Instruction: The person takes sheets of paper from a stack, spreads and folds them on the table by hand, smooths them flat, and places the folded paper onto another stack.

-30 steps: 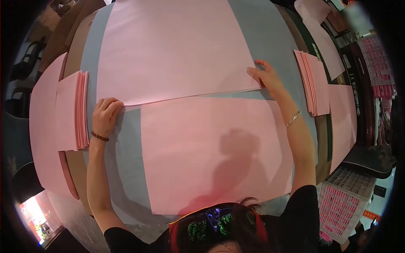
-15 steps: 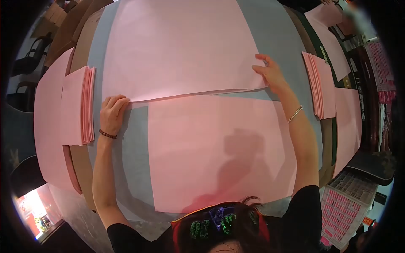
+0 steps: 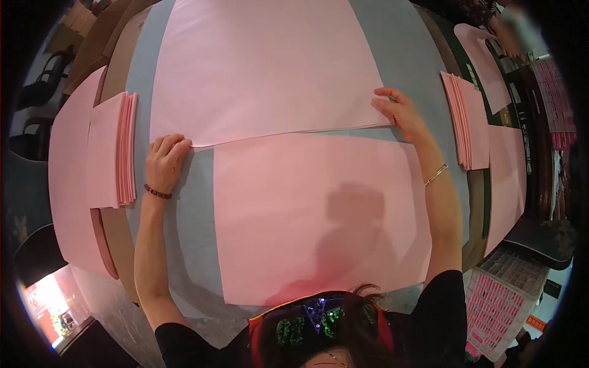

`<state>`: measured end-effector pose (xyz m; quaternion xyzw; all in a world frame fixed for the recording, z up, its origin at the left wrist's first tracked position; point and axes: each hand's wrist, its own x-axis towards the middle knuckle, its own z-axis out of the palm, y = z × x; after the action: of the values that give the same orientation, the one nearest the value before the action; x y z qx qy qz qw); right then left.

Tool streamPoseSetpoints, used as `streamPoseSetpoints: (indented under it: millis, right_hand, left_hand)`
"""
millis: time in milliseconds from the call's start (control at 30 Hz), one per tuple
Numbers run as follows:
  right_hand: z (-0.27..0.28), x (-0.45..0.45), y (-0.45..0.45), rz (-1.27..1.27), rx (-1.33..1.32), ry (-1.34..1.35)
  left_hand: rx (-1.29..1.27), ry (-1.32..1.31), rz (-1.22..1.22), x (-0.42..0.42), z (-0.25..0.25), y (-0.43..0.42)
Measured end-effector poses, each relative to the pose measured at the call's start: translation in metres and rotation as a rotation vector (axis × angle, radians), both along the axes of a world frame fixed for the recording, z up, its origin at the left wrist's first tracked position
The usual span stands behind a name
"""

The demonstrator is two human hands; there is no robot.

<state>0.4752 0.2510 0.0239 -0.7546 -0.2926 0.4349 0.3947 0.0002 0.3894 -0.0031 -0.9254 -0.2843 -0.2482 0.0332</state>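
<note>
A large pink paper sheet [image 3: 264, 67] spreads over the far part of the grey-blue surface, its near edge slightly raised. The near left corner of that sheet is pinched in my left hand [image 3: 165, 162], whose fingers are closed. At its near right corner is my right hand [image 3: 403, 115], with bent thumb and forefinger over the edge; its other fingers are partly hidden. A second pink sheet [image 3: 276, 214] lies flat closer to me, its far edge just below the first sheet's near edge. A head-shaped shadow falls across it.
Folded pink stacks stand at the left [image 3: 107, 153] and right [image 3: 469, 122] of the grey-blue surface [image 3: 190, 245]. Larger pink sheets [image 3: 70, 184] lie beyond them. A white plastic crate [image 3: 503, 300] with pink contents sits at lower right. Another person is partly visible at upper right.
The near edge of the far sheet has dropped lower, closer to the second sheet. My right hand has shifted slightly right and down; my left hand has moved slightly up.
</note>
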Motion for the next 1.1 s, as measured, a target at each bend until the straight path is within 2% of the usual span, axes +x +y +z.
streamPoseSetpoints:
  millis: [300, 433, 1033, 1100]
  right_hand:
    - [-0.008, 0.002, -0.017, 0.042, 0.110, 0.072]
    - [-0.012, 0.007, -0.017, 0.051, 0.074, 0.093]
    - [-0.002, -0.006, -0.019, 0.089, 0.068, -0.026]
    - [0.000, -0.006, -0.019, 0.066, 0.054, -0.036]
  left_hand:
    - [-0.001, 0.019, 0.015, -0.002, -0.005, 0.002]
    - [-0.009, 0.012, 0.009, 0.001, -0.001, -0.001]
    - [0.088, 0.060, 0.012, -0.005, -0.001, -0.001]
    - [0.021, 0.024, -0.036, -0.006, 0.001, -0.002]
